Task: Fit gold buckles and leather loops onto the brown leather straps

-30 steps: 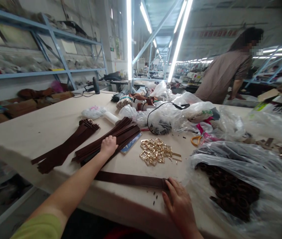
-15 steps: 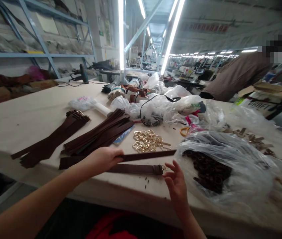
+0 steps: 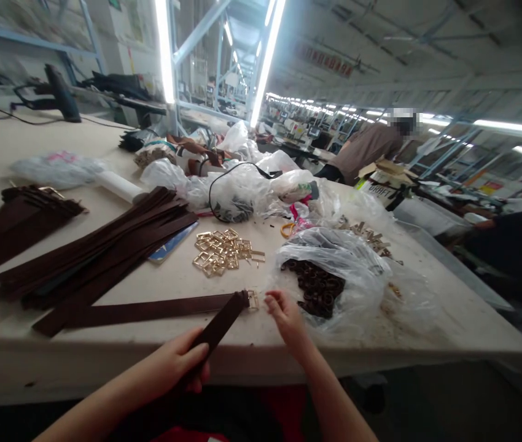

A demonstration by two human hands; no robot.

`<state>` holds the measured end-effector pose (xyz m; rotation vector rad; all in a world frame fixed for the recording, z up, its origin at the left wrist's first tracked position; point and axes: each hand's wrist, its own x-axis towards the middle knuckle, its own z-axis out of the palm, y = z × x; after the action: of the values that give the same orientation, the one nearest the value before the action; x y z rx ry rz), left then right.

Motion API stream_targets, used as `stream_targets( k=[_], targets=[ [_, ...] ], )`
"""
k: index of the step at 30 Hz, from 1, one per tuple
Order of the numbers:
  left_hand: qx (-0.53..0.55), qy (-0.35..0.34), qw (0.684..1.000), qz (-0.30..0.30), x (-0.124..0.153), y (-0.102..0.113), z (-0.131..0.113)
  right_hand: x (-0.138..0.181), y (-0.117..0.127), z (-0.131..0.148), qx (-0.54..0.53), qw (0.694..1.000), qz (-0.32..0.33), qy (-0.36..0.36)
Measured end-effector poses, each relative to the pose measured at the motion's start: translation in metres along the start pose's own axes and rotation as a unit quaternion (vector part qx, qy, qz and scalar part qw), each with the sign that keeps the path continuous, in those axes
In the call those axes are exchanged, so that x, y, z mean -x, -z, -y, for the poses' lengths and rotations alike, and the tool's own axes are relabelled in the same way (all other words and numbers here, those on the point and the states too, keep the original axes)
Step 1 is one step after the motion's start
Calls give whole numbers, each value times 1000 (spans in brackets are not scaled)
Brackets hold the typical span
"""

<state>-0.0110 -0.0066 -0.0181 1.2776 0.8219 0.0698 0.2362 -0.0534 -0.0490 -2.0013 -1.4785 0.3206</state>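
Note:
My left hand [image 3: 187, 362] is closed around a dark brown belt strap [image 3: 219, 322], whose free end points up and away over the table. Behind it a second brown belt [image 3: 159, 307] lies flat across the table near the front edge, with a gold buckle [image 3: 253, 299] at its right end. The strap's tip overlaps this belt just short of the buckle. Right of the buckle, apart from it, is my right hand [image 3: 288, 322], fingers loosely curled with nothing visible in them. A clear plastic bag [image 3: 362, 282] of dark brown loops [image 3: 320, 285] lies just beyond that hand.
Loose gold buckles [image 3: 222, 248] form a pile mid-table. Brown straps [image 3: 104, 245] and a buckled belt stack [image 3: 21, 212] lie left. Plastic bags [image 3: 237, 190], a white roll [image 3: 120, 187] and orange-handled scissors [image 3: 287, 230] are behind. A person [image 3: 366, 150] bends over farther back.
My view has swung right. My left hand has drawn the strap nearer to me and its tip now points away from me. My right hand has moved off the buckle, its fingers more curled.

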Motion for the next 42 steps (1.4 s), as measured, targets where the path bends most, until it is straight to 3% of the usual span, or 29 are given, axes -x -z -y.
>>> stream_targets(
  k=[2,6,9,15,17,19,20,22,25,27,30,36,42],
  targets=[
    [18,18,999,-22,0,4,1,-22,23,-27,115,992,-50,-20],
    [57,22,998,-4,3,4,-2,-52,44,-62,244,967,-56,-45],
    [74,27,997,16,5,0,-7,-60,43,-72,300,952,-44,-49],
    [81,15,997,-13,10,8,-11,-60,48,-69,320,947,-27,-20],
    [84,10,996,-15,10,9,-11,-53,44,-55,232,972,-30,-8],
    [87,7,996,-12,9,8,-11,-40,32,-31,9,1000,-1,-26],
    [88,6,996,-9,9,7,-11,-32,24,-18,-138,989,33,-52],
    [86,3,996,-7,8,5,-11,-16,3,9,-361,916,124,-123],
    [61,2,998,-17,8,4,-7,2,-23,37,-513,824,160,-182],
    [43,3,999,-23,8,5,-2,8,-30,44,-551,793,157,-207],
    [27,5,999,-35,9,5,4,11,-29,44,-571,772,162,-225],
    [-13,-33,999,-22,4,-1,2,21,-30,42,-506,821,189,-185],
    [-96,-98,989,-62,-3,-5,-2,26,-36,48,-466,852,190,-149]
  ],
)
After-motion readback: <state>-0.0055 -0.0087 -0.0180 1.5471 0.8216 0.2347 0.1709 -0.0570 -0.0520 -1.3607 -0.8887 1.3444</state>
